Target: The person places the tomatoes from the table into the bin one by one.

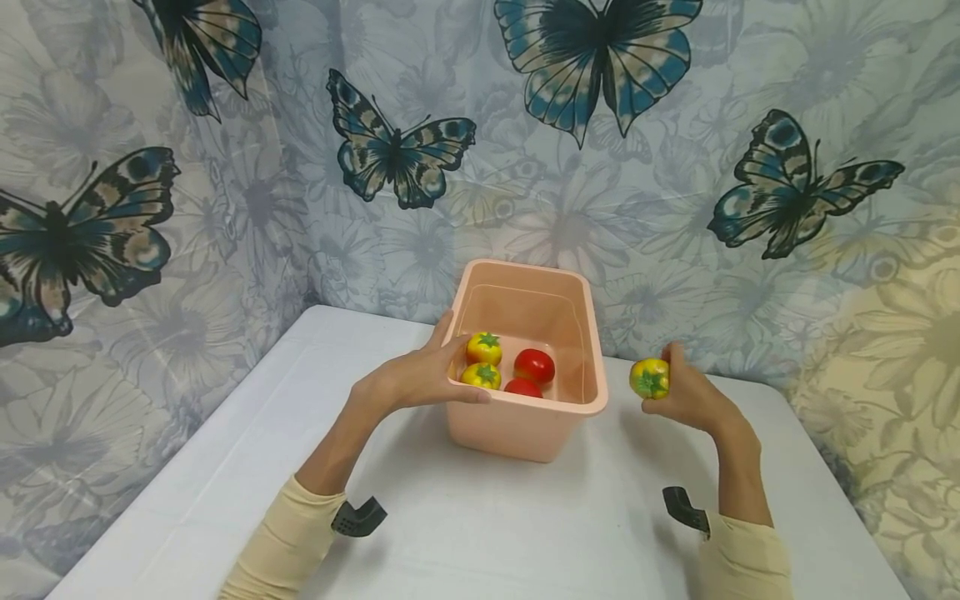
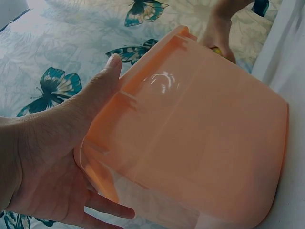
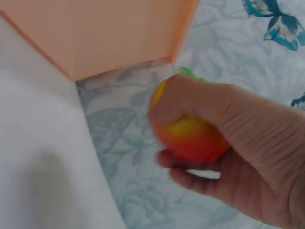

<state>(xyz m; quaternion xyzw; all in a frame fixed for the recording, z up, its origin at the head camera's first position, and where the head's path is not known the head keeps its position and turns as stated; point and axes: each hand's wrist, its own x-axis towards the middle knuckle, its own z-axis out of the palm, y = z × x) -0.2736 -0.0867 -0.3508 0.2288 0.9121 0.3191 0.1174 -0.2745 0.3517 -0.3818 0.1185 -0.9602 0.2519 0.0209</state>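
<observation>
A peach-coloured plastic bin [image 1: 517,429] stands on the white table. My left hand [image 1: 420,379] grips its left rim, and in the left wrist view that hand [image 2: 62,143] spreads along the bin's edge [image 2: 190,129]. To the right of the bin, my right hand [image 1: 693,396] holds a yellow fruit with a green leafy top [image 1: 649,379] above the table. In the right wrist view the fruit [image 3: 195,143] shades into red below, held between thumb and fingers. Two similar yellow fruits [image 1: 483,348] and two red round ones [image 1: 534,366] lie inside the bin.
The white table [image 1: 480,525] meets a floral cloth backdrop [image 1: 420,250] with large butterflies, close behind the bin. A dark device [image 1: 360,517] sits at the left wrist, and another [image 1: 686,510] at the right.
</observation>
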